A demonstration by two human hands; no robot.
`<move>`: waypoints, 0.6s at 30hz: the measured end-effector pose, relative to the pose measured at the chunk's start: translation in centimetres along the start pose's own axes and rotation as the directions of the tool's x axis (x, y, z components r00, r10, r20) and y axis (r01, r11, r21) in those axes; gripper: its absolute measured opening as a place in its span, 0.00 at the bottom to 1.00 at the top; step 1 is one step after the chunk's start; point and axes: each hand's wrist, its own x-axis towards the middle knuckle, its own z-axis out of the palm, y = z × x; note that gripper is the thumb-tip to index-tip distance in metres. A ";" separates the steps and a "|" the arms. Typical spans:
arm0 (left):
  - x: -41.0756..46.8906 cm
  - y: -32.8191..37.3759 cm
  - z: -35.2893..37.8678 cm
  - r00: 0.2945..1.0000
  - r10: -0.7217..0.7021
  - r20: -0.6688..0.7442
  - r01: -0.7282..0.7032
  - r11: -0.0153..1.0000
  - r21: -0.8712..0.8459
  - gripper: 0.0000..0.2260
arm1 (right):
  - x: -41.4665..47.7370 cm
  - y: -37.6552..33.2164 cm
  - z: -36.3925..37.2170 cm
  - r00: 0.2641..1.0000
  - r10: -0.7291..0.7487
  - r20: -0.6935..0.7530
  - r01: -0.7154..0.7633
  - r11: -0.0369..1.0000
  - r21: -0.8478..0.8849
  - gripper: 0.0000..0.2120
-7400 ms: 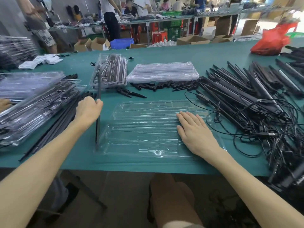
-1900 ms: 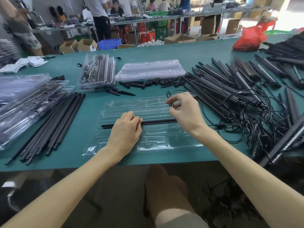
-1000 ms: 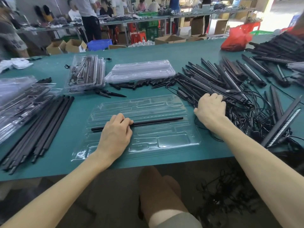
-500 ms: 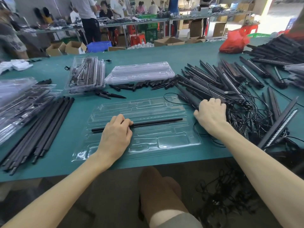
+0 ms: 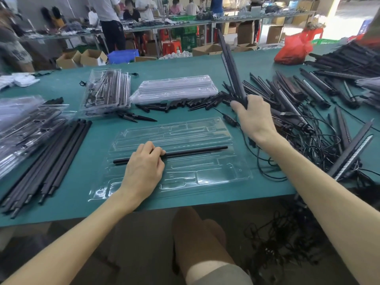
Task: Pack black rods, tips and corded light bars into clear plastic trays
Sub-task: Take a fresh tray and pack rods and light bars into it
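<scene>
A clear plastic tray point(image 5: 205, 177) lies on the green table in front of me. One black rod point(image 5: 195, 152) rests across its middle. My left hand point(image 5: 144, 169) presses flat on the rod's left part. My right hand point(image 5: 254, 116) grips the lower end of black corded light bars point(image 5: 231, 64), which stand upright above the table to the right of the tray; I cannot tell whether one or two. A cord with an inline controller point(image 5: 230, 121) trails from them past the tray's far right corner.
A tangled pile of light bars and cords point(image 5: 308, 112) fills the right side. Loose black rods point(image 5: 47, 161) lie at left beside filled trays point(image 5: 24, 128). Black tips point(image 5: 185, 103), a stack of clear trays point(image 5: 174, 89) and another filled tray point(image 5: 107, 89) sit behind.
My right hand has pulled light bars out of the pile and raised them upright, their cord trailing. My left hand has stayed on the rod in the tray.
</scene>
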 end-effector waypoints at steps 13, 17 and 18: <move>0.0 0.3 -0.5 1.000 0.006 0.001 -0.006 1.000 -0.002 0.10 | -6.1 -5.2 6.6 0.919 0.111 0.378 -0.316 0.780 0.540 0.13; 0.1 0.1 -0.7 1.000 0.019 -0.003 -0.019 0.999 -0.031 0.11 | -7.9 -6.2 8.9 0.897 0.131 0.422 -0.379 0.719 0.582 0.15; 0.1 0.1 -0.7 1.000 0.019 -0.003 -0.019 0.999 -0.039 0.11 | -8.3 -6.8 9.3 0.892 0.132 0.431 -0.392 0.699 0.598 0.15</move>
